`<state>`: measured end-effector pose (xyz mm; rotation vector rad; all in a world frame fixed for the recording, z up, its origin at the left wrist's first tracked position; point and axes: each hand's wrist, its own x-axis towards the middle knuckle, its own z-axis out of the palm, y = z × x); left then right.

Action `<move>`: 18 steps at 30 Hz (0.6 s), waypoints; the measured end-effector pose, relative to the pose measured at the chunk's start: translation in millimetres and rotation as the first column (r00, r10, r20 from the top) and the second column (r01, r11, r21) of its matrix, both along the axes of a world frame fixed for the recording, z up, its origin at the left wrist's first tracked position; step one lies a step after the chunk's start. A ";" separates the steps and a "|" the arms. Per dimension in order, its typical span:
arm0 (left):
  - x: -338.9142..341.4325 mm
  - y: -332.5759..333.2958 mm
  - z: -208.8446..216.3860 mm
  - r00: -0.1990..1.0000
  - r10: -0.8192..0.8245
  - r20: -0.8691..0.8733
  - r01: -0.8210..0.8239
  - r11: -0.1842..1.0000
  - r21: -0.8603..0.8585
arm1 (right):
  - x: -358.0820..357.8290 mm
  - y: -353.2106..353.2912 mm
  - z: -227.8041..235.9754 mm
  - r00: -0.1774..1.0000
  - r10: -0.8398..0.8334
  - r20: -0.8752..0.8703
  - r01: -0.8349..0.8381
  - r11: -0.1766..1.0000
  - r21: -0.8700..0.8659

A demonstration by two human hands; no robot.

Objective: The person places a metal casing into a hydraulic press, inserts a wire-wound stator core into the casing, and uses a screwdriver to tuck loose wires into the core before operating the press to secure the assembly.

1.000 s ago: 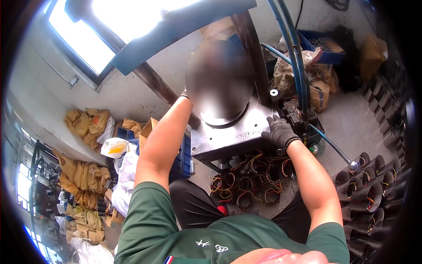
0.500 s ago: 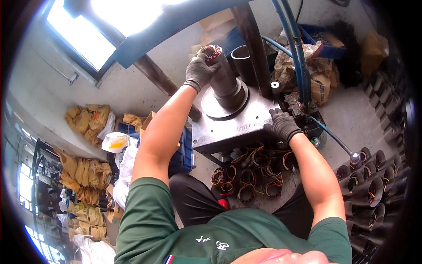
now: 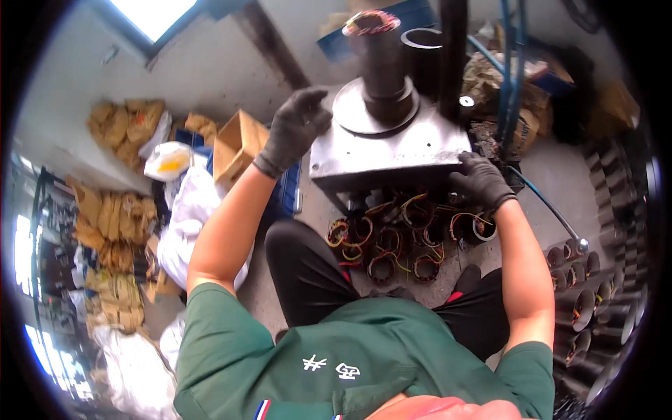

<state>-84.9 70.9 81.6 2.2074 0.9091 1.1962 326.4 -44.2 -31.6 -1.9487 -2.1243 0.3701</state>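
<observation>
A dark metal cylinder (image 3: 381,66) stands upright on a round base plate (image 3: 350,115) on the steel press table (image 3: 392,150). Red-edged windings, a motor stator (image 3: 371,23) by their look, show in its top opening. Beside the table's left edge, my gloved left hand (image 3: 295,129) is raised with its fingers apart, holding nothing and clear of the cylinder. My gloved right hand (image 3: 484,182) rests against the table's front right corner, fingers loosely stretched; I see nothing held in it.
Several wired stator rings (image 3: 383,266) lie on the floor under the table. Dark cylinders (image 3: 581,308) stand in rows at right, near a ball-ended lever (image 3: 582,244). Blue hoses (image 3: 514,70) run beside a dark post (image 3: 453,63). An open cardboard box (image 3: 241,143) sits at left.
My left hand has let go of the cylinder's top and come down and left. My right hand stays by the table corner. The view has shifted, and the cylinder still stands upright.
</observation>
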 end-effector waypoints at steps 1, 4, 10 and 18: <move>-24.6 -18.7 -12.4 0.999 -0.031 -0.013 0.030 0.997 -0.067 | 4.9 -7.9 -4.1 1.000 0.016 0.016 -0.017 0.999 0.044; -126.1 -69.9 -81.5 0.988 0.147 -0.053 -0.155 0.957 -0.247 | -5.2 -29.8 22.6 0.929 -0.054 -0.366 -0.013 0.984 -0.178; -248.5 -247.5 -276.0 0.724 0.631 -0.279 -0.679 0.580 -0.450 | -35.1 -79.6 56.6 0.861 0.098 -0.500 -0.196 0.970 -0.147; -228.8 -395.3 -414.8 0.431 0.792 -0.433 -0.896 0.319 -0.308 | -24.5 -123.7 93.8 0.954 0.248 -0.169 -0.242 0.969 0.054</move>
